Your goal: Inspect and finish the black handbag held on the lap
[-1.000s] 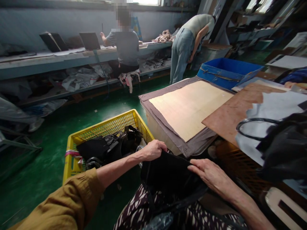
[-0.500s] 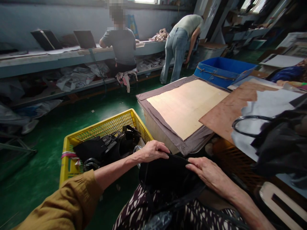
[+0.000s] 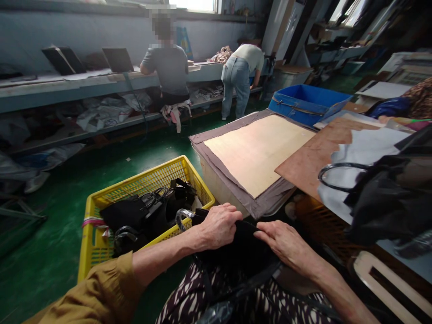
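A black handbag (image 3: 236, 252) with its mouth spread lies across my lap, on patterned cloth. My left hand (image 3: 221, 227) is closed on the bag's upper edge, fingers curled over it. At the right part of the same edge, my right hand (image 3: 281, 240) pinches the rim between thumb and fingers. A plastic-wrapped handle (image 3: 184, 218) stands up beside my left wrist. More clear wrapping shows at the bag's near side. The bag's dark inside hides any detail.
Left of me a yellow crate (image 3: 88, 225) holds several black bags. A padded board (image 3: 249, 153) lies ahead, with a blue bin (image 3: 308, 105) beyond. Black bags (image 3: 381, 198) crowd the right-hand table. One person (image 3: 165, 67) sits at the far bench; another (image 3: 241, 72) bends beside it.
My left hand has turned and curled further over the bag's edge. The wrapped handle now stands up more visibly. The bending person has shifted left and lower, toward the bench.
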The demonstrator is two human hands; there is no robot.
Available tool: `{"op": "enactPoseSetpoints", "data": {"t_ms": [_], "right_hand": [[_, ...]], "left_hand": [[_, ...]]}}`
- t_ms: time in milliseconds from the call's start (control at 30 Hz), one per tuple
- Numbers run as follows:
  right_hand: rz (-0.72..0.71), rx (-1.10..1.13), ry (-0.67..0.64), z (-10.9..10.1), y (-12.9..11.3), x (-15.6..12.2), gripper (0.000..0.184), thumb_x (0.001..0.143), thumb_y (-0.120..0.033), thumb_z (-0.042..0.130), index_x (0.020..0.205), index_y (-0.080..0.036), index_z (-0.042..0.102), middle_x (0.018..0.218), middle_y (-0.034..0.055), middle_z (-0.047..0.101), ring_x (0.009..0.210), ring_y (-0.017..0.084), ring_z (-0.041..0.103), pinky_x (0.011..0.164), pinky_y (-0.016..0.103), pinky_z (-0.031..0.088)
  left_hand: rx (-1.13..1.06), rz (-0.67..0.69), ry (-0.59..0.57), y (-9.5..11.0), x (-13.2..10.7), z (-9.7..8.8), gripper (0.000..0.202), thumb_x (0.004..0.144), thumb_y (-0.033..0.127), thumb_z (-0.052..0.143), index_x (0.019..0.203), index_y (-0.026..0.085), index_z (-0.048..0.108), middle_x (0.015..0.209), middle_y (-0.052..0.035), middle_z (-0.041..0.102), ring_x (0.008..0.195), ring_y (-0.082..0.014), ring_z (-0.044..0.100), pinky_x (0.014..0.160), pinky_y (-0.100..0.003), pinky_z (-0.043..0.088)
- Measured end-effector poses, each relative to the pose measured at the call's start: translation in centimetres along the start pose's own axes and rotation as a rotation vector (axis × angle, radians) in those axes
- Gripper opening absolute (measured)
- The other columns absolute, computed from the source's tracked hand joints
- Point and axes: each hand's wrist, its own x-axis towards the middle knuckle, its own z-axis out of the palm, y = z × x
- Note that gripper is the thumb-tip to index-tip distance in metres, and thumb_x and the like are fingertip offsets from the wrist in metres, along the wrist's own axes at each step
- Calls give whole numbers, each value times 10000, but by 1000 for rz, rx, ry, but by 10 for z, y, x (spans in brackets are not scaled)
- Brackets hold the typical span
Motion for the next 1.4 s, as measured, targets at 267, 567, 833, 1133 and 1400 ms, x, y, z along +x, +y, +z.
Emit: {"op": "enactPoseSetpoints", "data": {"t_ms": [267,567,833,1133,1400], "right_hand": [[-21,71,-16,-4,3,1,309,885,-313,395,628,-204,530,649,0,621,632,140,562,582,239,337],[-47,26,25,-4,1,3,252,883,-298,401,738,-216,589,749,25,664,783,177,593,673,261,367],[-73,-97,67,4,3,4,280,893,-352,392,724,-222,574,692,23,645,712,174,587,628,263,358],[-76,-52,114,-9,-21,8,183,855,-238,467,918,-250,638,844,35,697,798,178,630,674,244,413],[-77,128,104,-6,-20,12,272,872,-298,404,760,-252,648,646,-7,659,643,147,605,578,215,372]], "left_hand": [[-130,78,-15,-2,0,5,216,656,84,415,807,169,543,791,-34,581,789,-166,528,710,-256,411],[-206,-41,27,-1,4,8,172,818,305,518,766,175,618,721,-21,607,750,-148,554,707,-228,395],[-102,-69,-22,1,6,3,185,797,297,552,675,170,607,694,-20,614,718,-155,563,644,-227,374],[-49,-85,-15,6,3,8,181,818,283,512,735,167,624,725,-46,630,693,-164,571,612,-229,374],[-125,-100,-104,-14,-12,-20,148,801,245,533,740,179,650,597,2,567,580,-111,497,546,-197,315]]}}
